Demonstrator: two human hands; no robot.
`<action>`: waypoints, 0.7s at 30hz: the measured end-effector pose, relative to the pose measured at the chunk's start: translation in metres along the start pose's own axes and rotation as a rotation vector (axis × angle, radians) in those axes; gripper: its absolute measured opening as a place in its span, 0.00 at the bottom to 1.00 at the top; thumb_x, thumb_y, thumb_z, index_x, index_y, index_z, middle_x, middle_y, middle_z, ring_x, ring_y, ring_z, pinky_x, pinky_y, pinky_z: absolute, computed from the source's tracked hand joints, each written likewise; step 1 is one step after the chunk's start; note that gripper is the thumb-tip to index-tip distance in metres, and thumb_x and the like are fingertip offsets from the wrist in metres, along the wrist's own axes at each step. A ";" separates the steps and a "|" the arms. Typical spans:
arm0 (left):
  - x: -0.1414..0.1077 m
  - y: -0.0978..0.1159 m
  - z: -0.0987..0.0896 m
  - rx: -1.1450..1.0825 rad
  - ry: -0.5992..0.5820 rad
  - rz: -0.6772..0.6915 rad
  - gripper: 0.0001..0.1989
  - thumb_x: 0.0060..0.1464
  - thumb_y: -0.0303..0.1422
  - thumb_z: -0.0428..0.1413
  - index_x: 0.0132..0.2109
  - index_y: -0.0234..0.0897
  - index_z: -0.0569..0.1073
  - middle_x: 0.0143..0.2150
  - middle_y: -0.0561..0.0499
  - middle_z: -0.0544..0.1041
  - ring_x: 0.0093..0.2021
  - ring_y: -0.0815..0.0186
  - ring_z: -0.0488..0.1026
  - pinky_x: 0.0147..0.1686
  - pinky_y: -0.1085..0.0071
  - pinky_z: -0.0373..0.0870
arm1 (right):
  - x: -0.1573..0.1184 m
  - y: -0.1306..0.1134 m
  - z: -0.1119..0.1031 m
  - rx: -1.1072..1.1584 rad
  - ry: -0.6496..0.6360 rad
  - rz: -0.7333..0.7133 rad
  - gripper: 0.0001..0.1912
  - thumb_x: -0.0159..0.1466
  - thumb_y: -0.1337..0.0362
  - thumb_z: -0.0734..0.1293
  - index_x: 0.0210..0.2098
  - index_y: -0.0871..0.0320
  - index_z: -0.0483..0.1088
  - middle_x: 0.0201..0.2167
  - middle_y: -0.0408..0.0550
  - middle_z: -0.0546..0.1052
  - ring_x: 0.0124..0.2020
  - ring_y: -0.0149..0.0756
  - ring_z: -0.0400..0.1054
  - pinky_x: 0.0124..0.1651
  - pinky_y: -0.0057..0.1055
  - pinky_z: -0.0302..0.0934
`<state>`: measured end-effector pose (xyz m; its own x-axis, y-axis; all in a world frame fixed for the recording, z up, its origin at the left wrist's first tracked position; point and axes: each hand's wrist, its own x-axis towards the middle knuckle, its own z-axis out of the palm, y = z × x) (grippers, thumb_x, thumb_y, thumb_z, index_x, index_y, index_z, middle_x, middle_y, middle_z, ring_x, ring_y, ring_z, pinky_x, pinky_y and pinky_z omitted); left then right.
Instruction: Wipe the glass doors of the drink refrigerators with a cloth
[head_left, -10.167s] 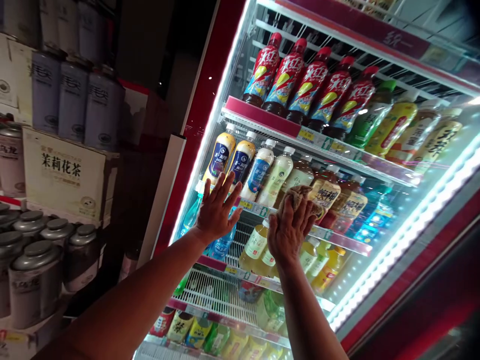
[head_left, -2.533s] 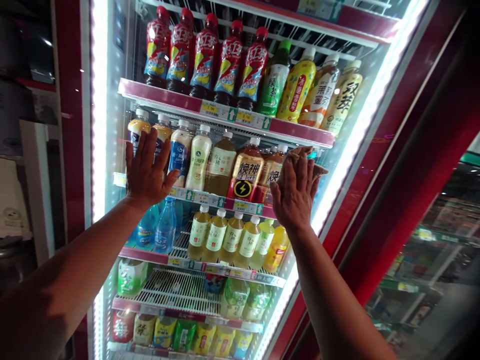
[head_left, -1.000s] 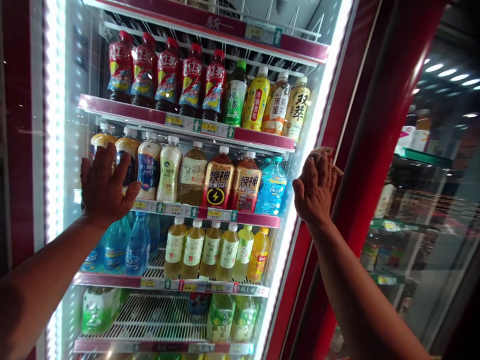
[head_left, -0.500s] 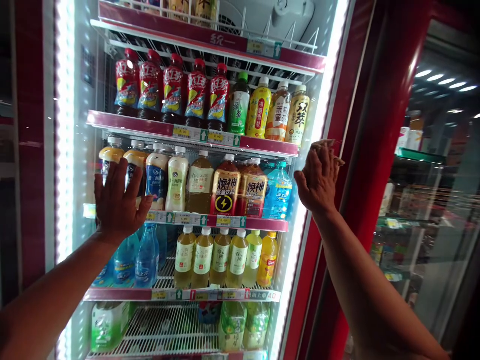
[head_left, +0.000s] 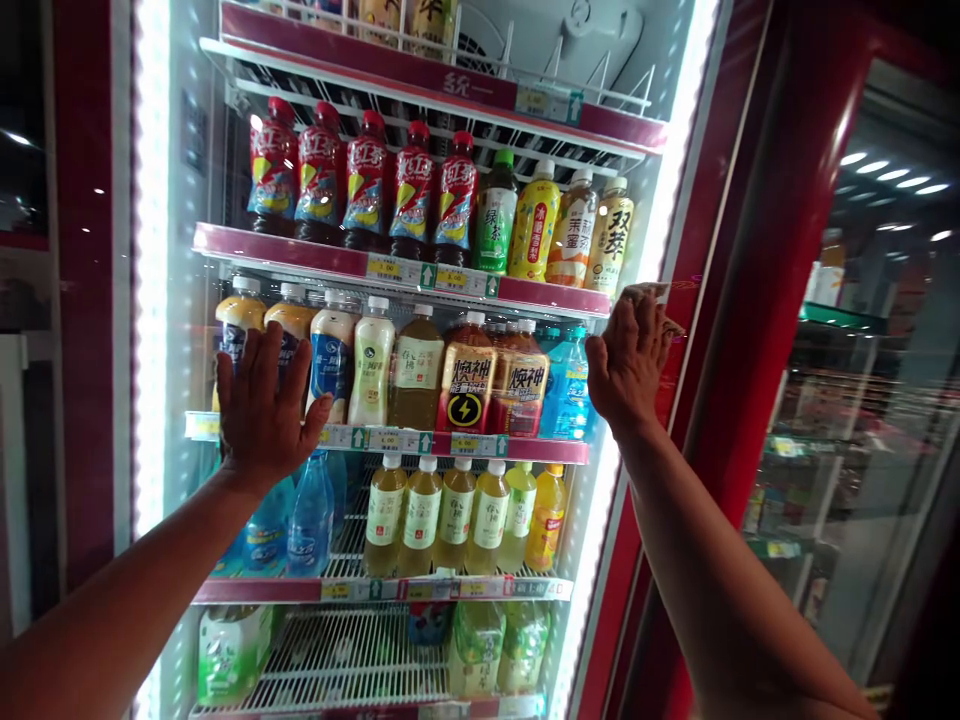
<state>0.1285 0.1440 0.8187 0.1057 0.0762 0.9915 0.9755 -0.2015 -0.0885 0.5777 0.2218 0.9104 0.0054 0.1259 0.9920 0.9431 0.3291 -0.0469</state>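
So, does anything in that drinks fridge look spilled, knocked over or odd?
Nothing stands out. The red-capped bottles and pale-labelled bottles stand upright in rows, with no spill visible. The cloth behind the right hand looks crumpled, but that's ordinary for cloth.

1. Left hand (head_left: pixel 266 415): bare, broad across the back, with slender fingers (head_left: pixel 253 352).
2. Left forearm (head_left: pixel 142 585): bare, smooth in outline, narrowest at the wrist.
3. Right hand (head_left: pixel 628 375): bare, its finer surface details blurred.
4. Right forearm (head_left: pixel 701 545): bare, widening towards the elbow.
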 end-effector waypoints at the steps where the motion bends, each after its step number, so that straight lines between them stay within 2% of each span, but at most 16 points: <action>1: 0.000 0.000 0.000 -0.007 -0.007 -0.008 0.40 0.66 0.44 0.51 0.78 0.56 0.41 0.81 0.53 0.37 0.79 0.48 0.40 0.76 0.40 0.35 | -0.003 0.000 -0.003 -0.002 -0.032 -0.042 0.38 0.72 0.49 0.53 0.77 0.55 0.45 0.79 0.54 0.44 0.79 0.54 0.34 0.75 0.65 0.36; 3: 0.000 -0.001 0.000 -0.025 -0.009 -0.014 0.41 0.65 0.44 0.52 0.78 0.57 0.42 0.81 0.54 0.37 0.79 0.48 0.39 0.76 0.40 0.34 | -0.008 0.003 -0.010 -0.005 -0.087 -0.115 0.36 0.72 0.50 0.53 0.76 0.54 0.49 0.79 0.52 0.47 0.79 0.53 0.35 0.76 0.63 0.36; 5: 0.001 -0.001 -0.001 -0.050 -0.014 -0.020 0.41 0.64 0.44 0.53 0.78 0.55 0.44 0.81 0.53 0.38 0.79 0.48 0.39 0.76 0.39 0.33 | -0.007 0.007 -0.014 -0.007 -0.102 -0.123 0.36 0.72 0.50 0.53 0.76 0.54 0.50 0.79 0.52 0.48 0.79 0.53 0.37 0.76 0.62 0.35; 9: 0.001 0.000 -0.001 -0.071 -0.014 -0.031 0.40 0.64 0.44 0.54 0.78 0.52 0.47 0.80 0.50 0.40 0.79 0.47 0.40 0.75 0.39 0.33 | 0.003 -0.001 -0.004 0.005 -0.011 0.072 0.37 0.72 0.49 0.52 0.77 0.57 0.46 0.79 0.57 0.44 0.79 0.57 0.37 0.74 0.66 0.36; 11: 0.000 0.000 0.000 -0.069 -0.007 -0.026 0.40 0.65 0.43 0.54 0.78 0.52 0.46 0.80 0.50 0.40 0.79 0.48 0.40 0.75 0.39 0.33 | 0.007 -0.013 0.005 0.009 0.045 0.101 0.38 0.72 0.50 0.53 0.77 0.57 0.43 0.79 0.57 0.42 0.79 0.58 0.36 0.73 0.70 0.36; 13: -0.001 -0.002 0.000 -0.057 -0.004 -0.009 0.41 0.65 0.43 0.54 0.78 0.53 0.44 0.81 0.50 0.39 0.79 0.48 0.40 0.75 0.39 0.33 | 0.004 -0.027 0.012 -0.005 0.062 0.029 0.39 0.72 0.51 0.53 0.78 0.54 0.40 0.79 0.54 0.42 0.79 0.57 0.35 0.73 0.71 0.35; 16: -0.002 -0.004 0.001 -0.045 -0.001 0.019 0.43 0.64 0.42 0.55 0.78 0.54 0.42 0.81 0.50 0.37 0.79 0.48 0.39 0.75 0.39 0.34 | -0.007 -0.042 0.012 -0.029 0.007 -0.092 0.38 0.72 0.51 0.53 0.78 0.51 0.40 0.80 0.51 0.41 0.79 0.54 0.33 0.74 0.67 0.37; 19: -0.002 -0.004 0.001 -0.064 -0.003 0.013 0.42 0.64 0.42 0.55 0.78 0.54 0.43 0.81 0.51 0.38 0.79 0.48 0.39 0.75 0.39 0.34 | -0.016 -0.042 0.004 -0.047 -0.064 -0.149 0.38 0.72 0.51 0.53 0.78 0.52 0.42 0.80 0.51 0.41 0.79 0.54 0.34 0.75 0.64 0.38; 21: -0.003 -0.004 0.001 -0.069 -0.005 0.007 0.43 0.64 0.42 0.55 0.78 0.54 0.42 0.81 0.51 0.38 0.79 0.49 0.39 0.75 0.38 0.34 | -0.017 -0.039 0.001 -0.060 -0.073 -0.134 0.38 0.72 0.51 0.53 0.77 0.53 0.42 0.80 0.52 0.42 0.79 0.54 0.35 0.75 0.64 0.38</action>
<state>0.1240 0.1455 0.8164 0.1140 0.0792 0.9903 0.9592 -0.2686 -0.0889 0.5404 0.2082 0.8955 -0.1442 0.1525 0.9777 0.9519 0.2914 0.0950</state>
